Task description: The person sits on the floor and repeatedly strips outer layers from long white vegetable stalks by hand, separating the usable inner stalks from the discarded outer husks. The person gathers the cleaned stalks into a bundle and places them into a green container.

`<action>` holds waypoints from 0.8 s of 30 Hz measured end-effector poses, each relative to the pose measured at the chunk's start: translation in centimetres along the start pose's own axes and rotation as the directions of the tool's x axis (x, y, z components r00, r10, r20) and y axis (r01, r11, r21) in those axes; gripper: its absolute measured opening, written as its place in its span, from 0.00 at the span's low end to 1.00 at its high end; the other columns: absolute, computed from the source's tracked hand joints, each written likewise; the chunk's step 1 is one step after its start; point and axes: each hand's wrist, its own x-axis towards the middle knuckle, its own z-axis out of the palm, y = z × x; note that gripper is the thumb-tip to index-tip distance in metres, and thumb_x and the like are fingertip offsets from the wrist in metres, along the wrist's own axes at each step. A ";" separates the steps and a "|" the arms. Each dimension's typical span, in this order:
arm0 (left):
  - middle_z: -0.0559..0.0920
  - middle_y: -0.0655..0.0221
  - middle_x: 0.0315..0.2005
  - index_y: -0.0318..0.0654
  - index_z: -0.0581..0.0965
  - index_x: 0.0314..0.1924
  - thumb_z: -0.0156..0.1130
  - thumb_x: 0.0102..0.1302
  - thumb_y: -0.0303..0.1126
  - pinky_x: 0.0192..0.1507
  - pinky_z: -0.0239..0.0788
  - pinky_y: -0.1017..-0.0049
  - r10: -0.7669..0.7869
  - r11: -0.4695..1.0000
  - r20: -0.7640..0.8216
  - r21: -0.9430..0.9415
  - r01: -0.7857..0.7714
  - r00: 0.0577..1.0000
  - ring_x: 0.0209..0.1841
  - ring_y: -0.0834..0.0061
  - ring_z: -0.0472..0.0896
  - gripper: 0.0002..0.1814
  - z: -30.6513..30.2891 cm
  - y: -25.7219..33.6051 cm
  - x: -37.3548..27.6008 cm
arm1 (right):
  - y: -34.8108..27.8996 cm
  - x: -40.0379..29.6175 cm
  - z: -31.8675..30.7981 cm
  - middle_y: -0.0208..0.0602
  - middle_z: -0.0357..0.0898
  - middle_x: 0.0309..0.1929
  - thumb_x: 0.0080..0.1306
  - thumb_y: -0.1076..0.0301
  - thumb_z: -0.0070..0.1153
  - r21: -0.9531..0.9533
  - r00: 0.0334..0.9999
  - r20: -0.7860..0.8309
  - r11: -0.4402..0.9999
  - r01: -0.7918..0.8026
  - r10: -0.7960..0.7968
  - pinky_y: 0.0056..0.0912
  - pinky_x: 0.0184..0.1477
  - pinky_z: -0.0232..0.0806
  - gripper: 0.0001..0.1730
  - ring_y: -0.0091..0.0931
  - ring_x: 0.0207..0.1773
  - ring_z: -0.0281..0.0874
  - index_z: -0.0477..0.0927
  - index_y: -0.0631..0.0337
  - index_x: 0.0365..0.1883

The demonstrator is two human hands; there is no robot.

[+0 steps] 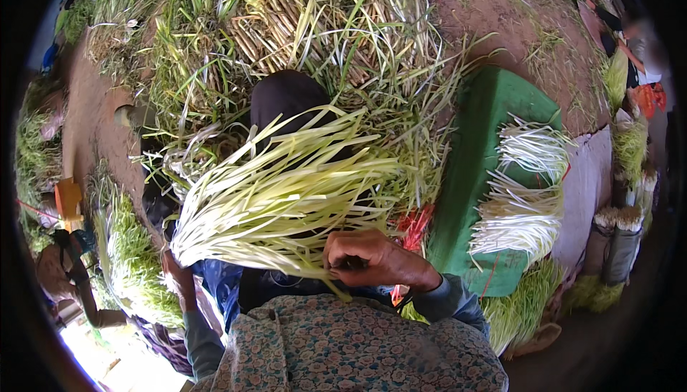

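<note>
Across my lap lies a bunch of long yellow-green leaves, like blanched chives (pixel 284 193), with white stalk ends at the left. My left hand (pixel 177 274) grips those white ends. At the leafy side, my right hand (pixel 357 260) is curled, fingers bent together, with a few leaf tips at its fingertips. To the right stands a green plastic container (pixel 456 204) lying bottom up or on its side; I cannot tell which. Two bundles of white-stalked leaves (pixel 531 150) rest on it. Red ties (pixel 413 228) hang between the container and my lap.
A large heap of uncleaned leafy stalks (pixel 300 22) spreads ahead of me. More green bundles (pixel 134 258) lie at left and below the container. Upright bundles in dark wraps (pixel 622 247) stand at far right. Other people (pixel 64 274) work at the left and upper right.
</note>
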 end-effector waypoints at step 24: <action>0.77 0.52 0.35 0.33 0.72 0.45 0.57 0.54 0.30 0.40 0.64 0.63 -0.029 0.997 0.011 -0.068 0.029 1.000 0.39 0.52 0.75 0.17 0.0 0.8 0.6 | 3.9 -5.3 -8.3 0.37 0.73 0.30 0.54 0.70 0.58 -0.716 0.713 -0.671 0.430 -0.550 -0.205 0.34 0.27 0.67 0.08 0.36 0.25 0.74 0.74 0.61 0.29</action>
